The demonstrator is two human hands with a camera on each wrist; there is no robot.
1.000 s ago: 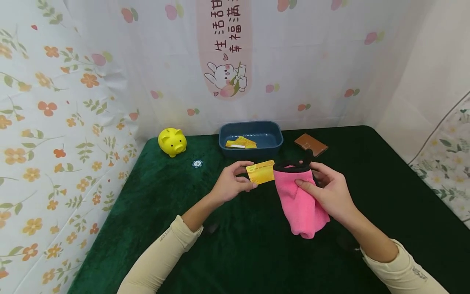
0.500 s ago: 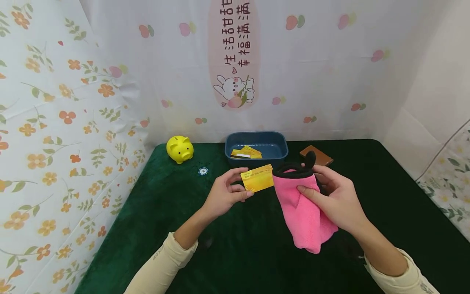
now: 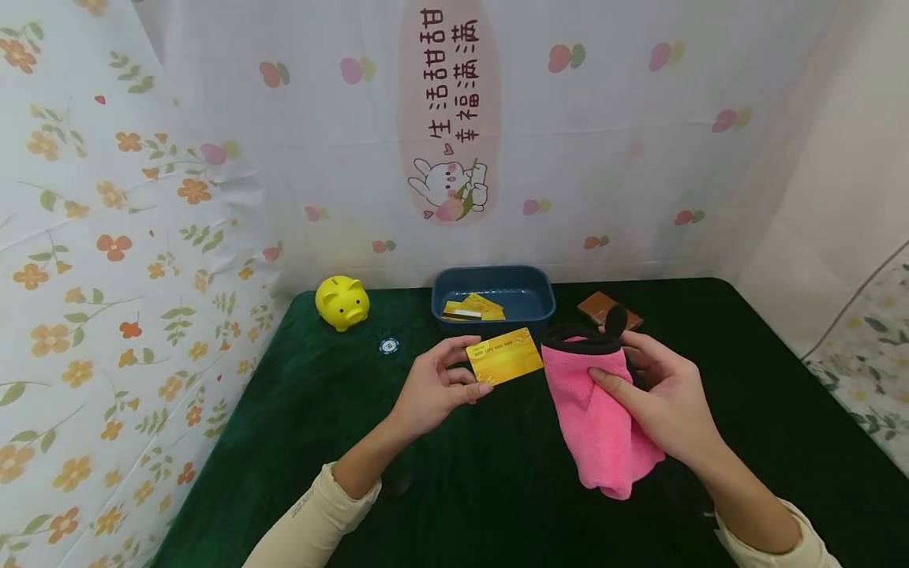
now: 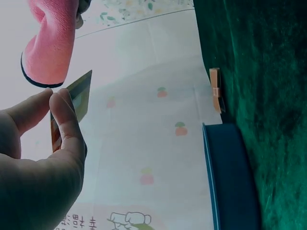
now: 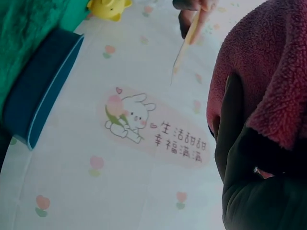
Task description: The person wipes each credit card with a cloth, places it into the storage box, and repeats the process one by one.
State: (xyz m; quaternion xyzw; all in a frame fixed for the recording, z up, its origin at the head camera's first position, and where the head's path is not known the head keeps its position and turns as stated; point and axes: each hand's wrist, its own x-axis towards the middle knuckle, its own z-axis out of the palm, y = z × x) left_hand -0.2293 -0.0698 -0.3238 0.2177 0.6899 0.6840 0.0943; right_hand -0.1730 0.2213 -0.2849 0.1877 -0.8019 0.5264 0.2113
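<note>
In the head view my left hand (image 3: 440, 383) pinches a yellow bank card (image 3: 504, 356) by its left end, thumb in front and fingers behind. The card is held up over the table, printed face toward me, its right edge close to the black rim of a pink plush cloth (image 3: 592, 426). My right hand (image 3: 663, 394) grips that cloth near its black-edged top, thumb across the front, and the rest hangs down. A black loop sticks up from the rim. In the left wrist view the card (image 4: 80, 98) appears nearly edge-on below the cloth (image 4: 52, 45).
A blue bin (image 3: 529, 304) with several yellow cards (image 3: 483, 306) stands at the back of the green table (image 3: 454, 489). A brown wallet (image 3: 592, 304) lies right of it. To the left are a yellow piggy bank (image 3: 342, 304) and a poker chip (image 3: 388, 345).
More of the card's face shows now beside the cloth's rim than a second ago. Both hands keep their grip. The head view has shifted, so the table sits lower in it.
</note>
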